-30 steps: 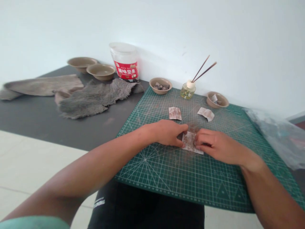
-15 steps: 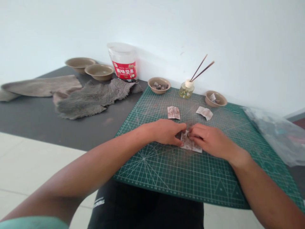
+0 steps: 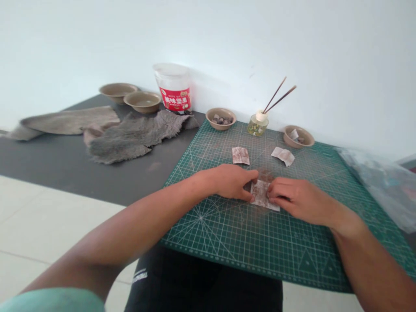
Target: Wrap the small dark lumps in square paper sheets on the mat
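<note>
On the green cutting mat lies a small white paper piece smeared with brown powder. My left hand rests at its left edge, thumb and index finger spread apart and touching the paper's left corners. Over the right part of the paper, my right hand is closed in a pinch with its fingertips against the surface. Whatever sits in that pinch, if anything, is hidden by the fingers. Two similar stained paper pieces lie farther back, one paper piece on the left and another paper piece, creased, on the right.
Behind stand a bowl of dark lumps, a reed diffuser and a bowl with paper scraps. Leftward are grey cloths, two brown bowls and a red-labelled tub. A clear plastic bag lies right.
My right hand has slid slightly to the right across the paper, baring more of its middle. My left hand keeps its place at the left edge. The whole view has shifted a little.
</note>
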`<state>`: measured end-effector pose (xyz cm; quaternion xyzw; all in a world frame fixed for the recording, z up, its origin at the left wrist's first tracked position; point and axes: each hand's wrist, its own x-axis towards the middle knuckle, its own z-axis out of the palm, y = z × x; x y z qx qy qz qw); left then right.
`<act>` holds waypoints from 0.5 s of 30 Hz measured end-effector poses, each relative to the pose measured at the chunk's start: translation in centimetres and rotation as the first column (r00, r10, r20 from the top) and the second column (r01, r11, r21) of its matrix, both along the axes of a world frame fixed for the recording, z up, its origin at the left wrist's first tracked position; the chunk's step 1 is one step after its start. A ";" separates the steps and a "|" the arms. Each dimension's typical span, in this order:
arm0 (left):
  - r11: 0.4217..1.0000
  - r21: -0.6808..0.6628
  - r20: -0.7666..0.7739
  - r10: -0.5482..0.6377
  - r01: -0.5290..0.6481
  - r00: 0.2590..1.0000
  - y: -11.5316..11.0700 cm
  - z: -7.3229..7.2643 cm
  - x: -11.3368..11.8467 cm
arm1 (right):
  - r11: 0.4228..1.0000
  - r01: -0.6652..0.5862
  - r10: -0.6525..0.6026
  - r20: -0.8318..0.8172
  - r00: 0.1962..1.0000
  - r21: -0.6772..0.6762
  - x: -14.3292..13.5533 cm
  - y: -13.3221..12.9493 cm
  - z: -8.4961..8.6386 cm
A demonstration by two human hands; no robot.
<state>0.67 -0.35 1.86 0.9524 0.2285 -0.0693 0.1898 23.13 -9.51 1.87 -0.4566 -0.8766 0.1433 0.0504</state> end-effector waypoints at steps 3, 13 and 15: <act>1.000 -0.001 0.003 0.003 -0.003 1.000 0.0 0.0 0.0 | 0.997 0.001 0.000 -0.019 1.000 0.073 -0.5 0.0 -0.3; 1.000 0.001 0.004 -0.010 0.010 1.000 0.1 0.0 0.0 | 0.997 0.042 -0.041 -0.019 0.999 0.062 -0.9 -0.2 -0.3; 1.000 0.003 0.005 -0.002 0.002 1.000 0.0 0.0 0.0 | 0.987 0.126 -0.126 -0.007 0.992 0.097 -1.0 -0.3 -0.3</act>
